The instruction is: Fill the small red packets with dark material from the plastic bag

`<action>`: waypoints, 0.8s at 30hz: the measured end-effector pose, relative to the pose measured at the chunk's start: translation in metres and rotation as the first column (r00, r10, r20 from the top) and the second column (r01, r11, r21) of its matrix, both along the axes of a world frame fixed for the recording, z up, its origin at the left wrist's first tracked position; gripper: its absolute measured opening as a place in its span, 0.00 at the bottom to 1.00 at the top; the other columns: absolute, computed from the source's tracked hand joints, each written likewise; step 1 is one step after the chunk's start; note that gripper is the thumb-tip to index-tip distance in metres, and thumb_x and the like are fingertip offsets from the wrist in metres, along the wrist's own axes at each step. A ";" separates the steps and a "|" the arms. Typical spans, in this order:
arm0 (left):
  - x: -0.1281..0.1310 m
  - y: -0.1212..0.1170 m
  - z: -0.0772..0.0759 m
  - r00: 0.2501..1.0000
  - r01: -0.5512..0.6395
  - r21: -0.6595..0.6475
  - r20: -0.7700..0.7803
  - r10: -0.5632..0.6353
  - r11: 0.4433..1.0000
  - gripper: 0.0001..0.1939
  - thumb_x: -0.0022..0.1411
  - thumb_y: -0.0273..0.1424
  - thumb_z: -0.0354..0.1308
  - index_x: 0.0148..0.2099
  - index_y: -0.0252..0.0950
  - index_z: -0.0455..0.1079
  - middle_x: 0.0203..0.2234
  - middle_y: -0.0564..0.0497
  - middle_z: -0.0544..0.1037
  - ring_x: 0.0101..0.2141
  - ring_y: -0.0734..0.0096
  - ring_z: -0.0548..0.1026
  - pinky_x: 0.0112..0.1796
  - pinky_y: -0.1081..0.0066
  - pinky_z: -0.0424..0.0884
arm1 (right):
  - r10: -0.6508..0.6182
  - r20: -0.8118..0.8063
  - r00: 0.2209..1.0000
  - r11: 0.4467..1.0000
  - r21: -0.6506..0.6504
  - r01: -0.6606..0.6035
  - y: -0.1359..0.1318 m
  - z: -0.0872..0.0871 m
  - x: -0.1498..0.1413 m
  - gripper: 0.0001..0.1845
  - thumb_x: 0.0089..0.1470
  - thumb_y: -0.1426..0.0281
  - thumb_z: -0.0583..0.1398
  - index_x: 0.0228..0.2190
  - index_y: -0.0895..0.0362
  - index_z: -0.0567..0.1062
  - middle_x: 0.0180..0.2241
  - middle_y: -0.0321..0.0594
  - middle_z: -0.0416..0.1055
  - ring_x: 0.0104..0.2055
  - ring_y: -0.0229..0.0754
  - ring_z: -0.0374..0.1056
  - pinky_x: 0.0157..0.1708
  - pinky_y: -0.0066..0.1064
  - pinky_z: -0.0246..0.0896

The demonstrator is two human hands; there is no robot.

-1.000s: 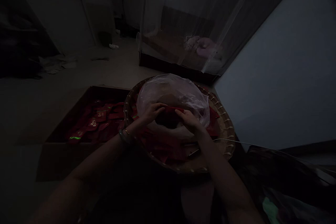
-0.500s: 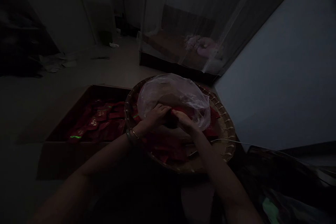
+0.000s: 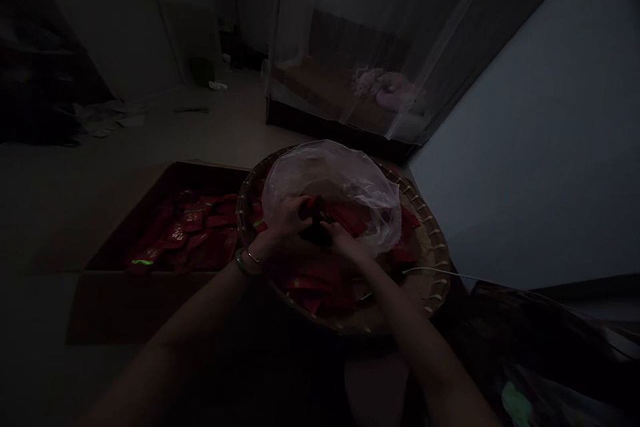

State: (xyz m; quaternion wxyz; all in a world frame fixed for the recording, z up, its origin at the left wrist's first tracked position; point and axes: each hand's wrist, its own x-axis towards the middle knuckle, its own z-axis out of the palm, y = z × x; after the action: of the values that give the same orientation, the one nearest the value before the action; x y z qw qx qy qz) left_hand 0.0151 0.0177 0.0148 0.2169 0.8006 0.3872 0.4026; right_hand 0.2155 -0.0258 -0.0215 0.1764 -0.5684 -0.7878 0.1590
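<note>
The room is very dim. A round woven basket (image 3: 434, 260) sits in front of me with a clear plastic bag (image 3: 334, 177) and several red packets (image 3: 320, 283) in it. My left hand (image 3: 283, 221) is closed around a small red packet (image 3: 309, 207) at the bag's mouth. My right hand (image 3: 345, 243) is curled beside it, fingers pinching the same dark red bundle. Both hands meet over the basket's middle. A bracelet shows on my left wrist.
A cardboard box (image 3: 107, 310) holding several red packets (image 3: 185, 233) lies left of the basket. A thin cable (image 3: 500, 277) runs off to the right. Behind stands a netted bed frame (image 3: 350, 80); a pale wall (image 3: 540, 167) is at right.
Both hands have drawn closer together and slightly lower over the basket. The red packet between them now looks bunched and folded where it was held stretched out before.
</note>
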 end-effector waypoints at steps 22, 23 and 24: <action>0.004 -0.002 -0.006 0.994 0.084 -0.127 0.075 -0.075 0.988 0.22 0.51 0.29 0.58 0.50 0.31 0.69 0.39 0.45 0.77 0.37 0.65 0.74 0.39 0.69 0.69 | -0.183 -0.320 0.929 0.983 -0.072 0.169 0.018 0.012 0.018 0.11 0.42 0.72 0.61 0.32 0.59 0.79 0.33 0.42 0.78 0.35 0.45 0.73 0.38 0.34 0.65; 0.004 -0.002 -0.007 0.995 0.081 -0.132 0.065 -0.073 0.988 0.21 0.51 0.29 0.59 0.49 0.31 0.70 0.39 0.45 0.77 0.36 0.66 0.74 0.38 0.69 0.69 | -0.192 -0.339 0.921 0.981 -0.078 0.176 0.018 0.017 0.020 0.12 0.42 0.72 0.61 0.32 0.59 0.79 0.33 0.43 0.78 0.35 0.45 0.73 0.38 0.34 0.65; 0.004 -0.002 -0.007 0.996 0.078 -0.136 0.055 -0.071 0.988 0.21 0.51 0.29 0.59 0.49 0.32 0.70 0.38 0.45 0.77 0.36 0.66 0.73 0.38 0.69 0.68 | -0.194 -0.359 0.913 0.981 -0.080 0.176 0.017 0.023 0.021 0.12 0.42 0.71 0.61 0.33 0.59 0.79 0.33 0.43 0.78 0.35 0.45 0.73 0.38 0.34 0.65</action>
State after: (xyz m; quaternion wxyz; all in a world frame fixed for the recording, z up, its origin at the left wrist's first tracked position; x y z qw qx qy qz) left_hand 0.0194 0.0162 0.0079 0.2963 0.7874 0.3782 0.3863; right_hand 0.2366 -0.0084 0.0018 0.3208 -0.6048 -0.6800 0.2625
